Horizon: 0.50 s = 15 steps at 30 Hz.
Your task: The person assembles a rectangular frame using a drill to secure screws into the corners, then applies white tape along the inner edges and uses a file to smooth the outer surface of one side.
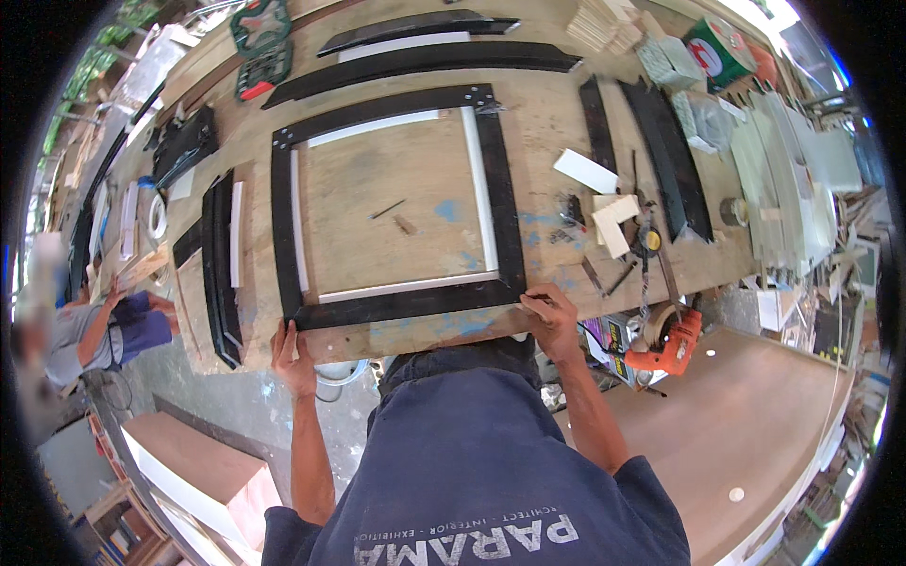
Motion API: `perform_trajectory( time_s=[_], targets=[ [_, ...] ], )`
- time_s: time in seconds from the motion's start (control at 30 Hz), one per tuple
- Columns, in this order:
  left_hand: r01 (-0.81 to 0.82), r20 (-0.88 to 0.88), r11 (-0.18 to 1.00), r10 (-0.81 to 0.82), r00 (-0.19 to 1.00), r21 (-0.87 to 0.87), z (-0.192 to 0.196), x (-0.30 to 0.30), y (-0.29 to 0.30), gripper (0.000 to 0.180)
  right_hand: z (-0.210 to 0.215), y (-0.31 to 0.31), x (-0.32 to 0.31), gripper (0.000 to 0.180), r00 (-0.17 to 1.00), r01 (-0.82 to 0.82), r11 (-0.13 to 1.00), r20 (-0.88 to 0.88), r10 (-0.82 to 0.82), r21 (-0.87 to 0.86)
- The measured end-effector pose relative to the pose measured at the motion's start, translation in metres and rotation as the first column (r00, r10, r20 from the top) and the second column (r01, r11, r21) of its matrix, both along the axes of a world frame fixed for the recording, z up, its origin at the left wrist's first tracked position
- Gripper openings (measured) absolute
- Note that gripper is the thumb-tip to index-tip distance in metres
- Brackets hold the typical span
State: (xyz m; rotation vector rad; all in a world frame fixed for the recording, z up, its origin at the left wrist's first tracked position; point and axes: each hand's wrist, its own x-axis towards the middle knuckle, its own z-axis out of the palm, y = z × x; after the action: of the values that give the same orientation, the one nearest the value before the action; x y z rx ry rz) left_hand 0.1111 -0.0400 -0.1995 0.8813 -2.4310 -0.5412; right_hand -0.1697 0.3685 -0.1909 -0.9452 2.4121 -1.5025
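A square black frame [283, 226] with a white inner lip lies flat on the wooden workbench [396, 212]. My left hand [293, 363] grips the bench edge at the frame's near left corner, thumb on the frame. At the near right corner my right hand [552, 321] rests, fingers curled on the frame's bottom rail, and seems to pinch a small dark object I cannot make out. Inside the frame, on the bare wood, lie a thin dark nail [388, 208] and a small wood chip [405, 224].
More black frame strips lie at the back [425, 61], left [222, 269] and right [670, 160]. An orange power tool [670, 344] hangs at the bench's right edge, near white blocks [613, 222] and glass sheets [783, 179]. Another person [90, 335] crouches at the far left.
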Motion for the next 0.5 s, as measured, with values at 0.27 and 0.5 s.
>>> perform_trajectory(
  time_s=[0.27, 0.5],
  targets=[
    [0.075, 0.09, 0.937, -0.047, 0.995, -0.341, 0.04, -0.049, 0.035, 0.05, 0.026, -0.016, 0.006, 0.025, 0.985, 0.171, 0.974, -0.056, -0.164, 0.149],
    [0.666, 0.0, 0.744, -0.667, 0.745, 0.057, 0.048, -0.179, 0.145, 0.059, 0.029, -0.031, 0.013, 0.016, 0.955, 0.293, 0.937, -0.012, -0.296, 0.188]
  ],
)
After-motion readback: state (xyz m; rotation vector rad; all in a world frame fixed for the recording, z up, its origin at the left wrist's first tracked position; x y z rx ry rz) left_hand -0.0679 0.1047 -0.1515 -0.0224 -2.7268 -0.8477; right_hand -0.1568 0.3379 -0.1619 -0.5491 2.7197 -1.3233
